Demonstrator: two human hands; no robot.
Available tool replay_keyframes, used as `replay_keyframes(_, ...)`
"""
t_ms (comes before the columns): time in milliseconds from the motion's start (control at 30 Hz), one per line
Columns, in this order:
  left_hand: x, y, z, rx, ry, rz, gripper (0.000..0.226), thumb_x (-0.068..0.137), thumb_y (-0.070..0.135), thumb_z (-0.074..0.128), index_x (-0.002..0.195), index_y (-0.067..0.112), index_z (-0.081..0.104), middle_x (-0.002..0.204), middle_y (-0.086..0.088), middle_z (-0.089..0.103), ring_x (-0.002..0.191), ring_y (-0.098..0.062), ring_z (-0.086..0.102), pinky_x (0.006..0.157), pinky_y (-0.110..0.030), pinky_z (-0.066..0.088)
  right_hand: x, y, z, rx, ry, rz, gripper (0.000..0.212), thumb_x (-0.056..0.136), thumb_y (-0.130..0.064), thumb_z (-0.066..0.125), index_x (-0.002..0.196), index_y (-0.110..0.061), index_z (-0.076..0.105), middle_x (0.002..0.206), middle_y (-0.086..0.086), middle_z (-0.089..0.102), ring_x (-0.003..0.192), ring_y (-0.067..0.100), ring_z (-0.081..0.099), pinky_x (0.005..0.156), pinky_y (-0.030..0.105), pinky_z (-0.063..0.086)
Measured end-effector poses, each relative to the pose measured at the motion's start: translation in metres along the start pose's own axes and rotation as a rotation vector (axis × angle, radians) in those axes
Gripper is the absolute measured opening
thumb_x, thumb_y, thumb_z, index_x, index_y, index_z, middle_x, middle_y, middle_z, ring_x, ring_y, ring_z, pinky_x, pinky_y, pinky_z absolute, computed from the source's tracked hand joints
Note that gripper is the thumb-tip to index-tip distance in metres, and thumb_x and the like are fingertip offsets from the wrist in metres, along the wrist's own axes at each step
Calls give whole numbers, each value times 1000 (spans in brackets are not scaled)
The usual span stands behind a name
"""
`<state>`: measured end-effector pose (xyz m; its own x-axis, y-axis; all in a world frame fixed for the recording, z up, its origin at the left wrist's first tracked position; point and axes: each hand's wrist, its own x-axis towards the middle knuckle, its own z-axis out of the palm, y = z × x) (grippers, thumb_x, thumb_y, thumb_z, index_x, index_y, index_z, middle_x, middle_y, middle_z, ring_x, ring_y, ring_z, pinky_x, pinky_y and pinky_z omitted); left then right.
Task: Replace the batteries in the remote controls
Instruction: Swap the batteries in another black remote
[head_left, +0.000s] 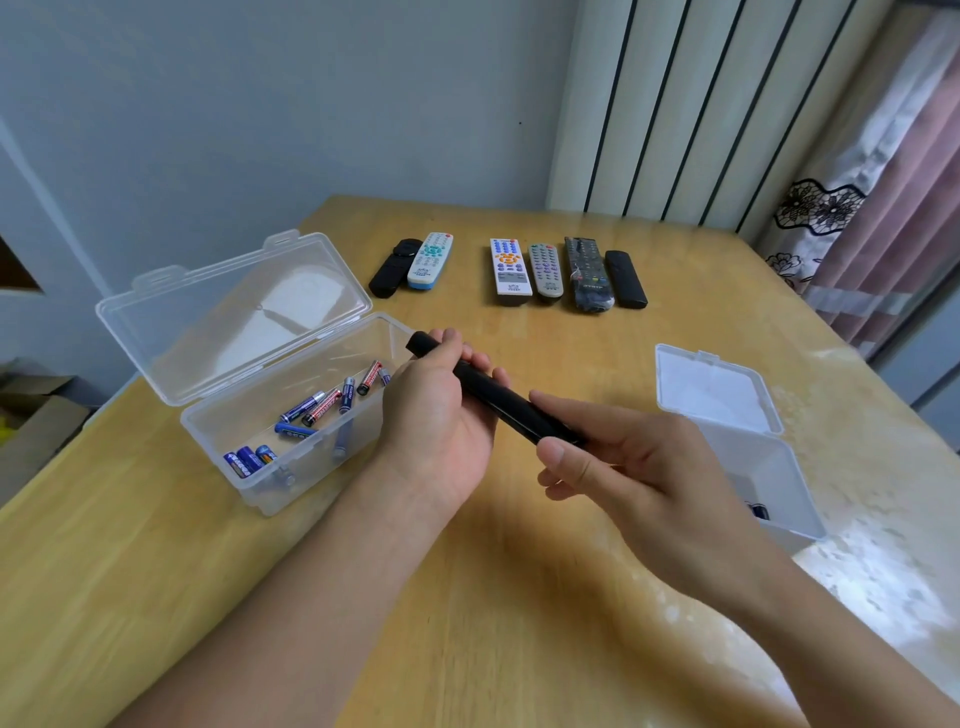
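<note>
A slim black remote (496, 397) is held above the table between both hands. My left hand (441, 410) grips its far end with fingers curled round it. My right hand (618, 457) pinches its near end between thumb and fingers. To the left stands a clear plastic box (218, 431) with its lid up, and several batteries (311, 410) lie inside. Several more remotes lie in a row at the back: a black one (392, 267), a white and blue one (430, 260), a white one (510, 270), a grey one (545, 270), a wrapped black one (587, 275) and another black one (626, 279).
A second clear box (779, 467) with its lid open sits at the right, a small dark object (757, 510) inside it. The wooden table (467, 623) ends at the wall behind; a curtain (883, 208) hangs at the right. A cardboard box (31, 415) sits off the left edge.
</note>
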<state>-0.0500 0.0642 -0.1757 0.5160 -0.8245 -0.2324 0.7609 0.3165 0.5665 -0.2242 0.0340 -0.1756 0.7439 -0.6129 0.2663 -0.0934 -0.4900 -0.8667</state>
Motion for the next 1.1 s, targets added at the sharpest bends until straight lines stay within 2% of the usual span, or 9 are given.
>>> replay_keyframes(100,-2,1,4,17,-79,42,13,105,13,50,115,15,42,77,1,47,66,-13,47,65,-27,51,3,-1,-7,234,5,111,37,87,-31,72,124,-34,71,92,7,77,82,24,76,84,49,61)
replay_keyframes(200,-4,-1,6,2,-93,63,13,105,11,49,115,16,42,76,1,47,64,-13,48,65,-28,51,4,-2,-8,220,37,95,35,90,-27,72,125,-32,71,94,6,78,82,23,76,85,49,61)
replay_keyframes(300,-5,-2,6,-21,-35,91,12,105,9,49,113,16,44,75,1,48,62,-12,49,63,-28,52,0,1,-3,-36,72,-45,34,92,-31,67,125,-41,68,88,-4,76,76,17,74,74,34,61)
replay_keyframes(400,-5,-2,6,-48,20,84,10,105,11,50,113,16,47,76,1,48,62,-11,49,66,-30,52,-1,2,2,-173,66,-149,47,88,-42,75,132,-32,65,92,-15,72,83,11,72,72,17,58)
replay_keyframes(467,-4,-2,6,-68,59,51,9,105,12,52,113,15,48,77,0,48,64,-12,49,68,-31,51,0,5,5,-270,120,-233,52,85,-42,76,133,-26,65,90,-13,71,79,10,69,72,19,59)
replay_keyframes(667,-8,-3,8,-133,43,-27,18,102,11,57,117,13,46,83,-5,52,72,-15,57,77,-36,58,3,11,9,-600,325,-488,31,98,-17,61,128,-13,67,85,3,70,60,18,58,52,28,47)
replay_keyframes(800,-12,-4,10,-118,-29,-46,21,102,28,58,109,9,54,78,-3,57,73,-17,66,70,-36,60,2,8,3,-534,343,-444,30,95,-17,71,124,-15,71,104,-3,73,74,7,65,64,21,53)
replay_keyframes(933,-11,-2,9,-127,-60,-106,43,103,53,45,119,15,58,70,2,53,53,-11,49,49,-24,47,-1,8,4,-272,98,-373,40,86,-32,78,123,-18,72,129,-6,65,94,7,71,75,21,59)
replay_keyframes(1100,-10,-1,5,-106,-186,-119,51,102,61,35,109,17,59,67,4,45,51,-11,43,48,-22,42,1,9,13,-72,98,-289,40,77,-29,84,115,-18,76,125,-10,67,95,11,71,76,19,58)
